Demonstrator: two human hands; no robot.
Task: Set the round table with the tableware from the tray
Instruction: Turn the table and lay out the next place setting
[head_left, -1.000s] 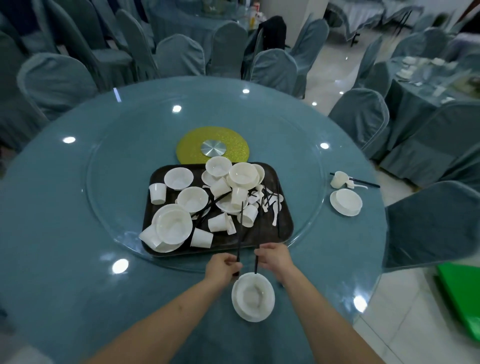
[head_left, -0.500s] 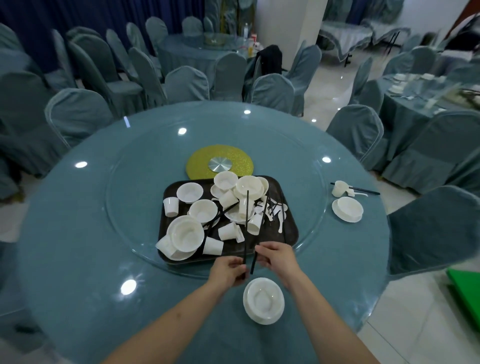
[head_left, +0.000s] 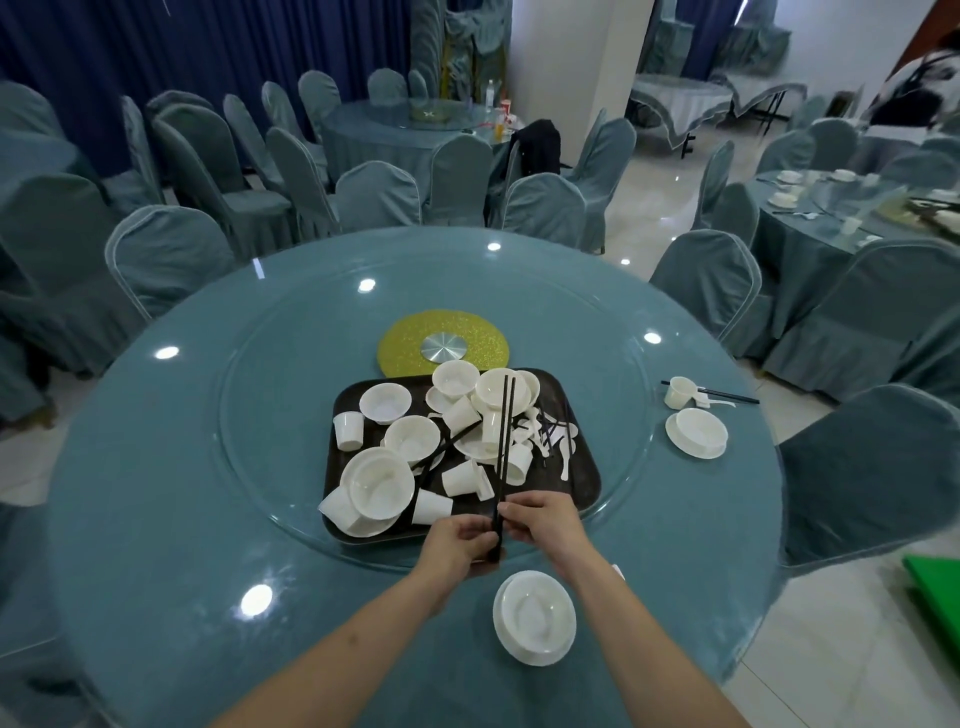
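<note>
Banquet hall, round teal counter (head_left: 156, 467): both hands meeting at its near edge, left hand (head_left: 457, 543) and right hand (head_left: 540, 522) with fingers pinching black chopsticks (head_left: 505, 441). Pointing away over the cluttered tray (head_left: 587, 473), beside a bowl on a plate (head_left: 535, 616).

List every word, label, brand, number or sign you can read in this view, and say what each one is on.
None can be read.
The white bowls, cups and spoons on the tray are plain.
The chopsticks in both hands are plain black.
The bottles on the far table may carry labels, but they are too small and blurred to read.
</note>
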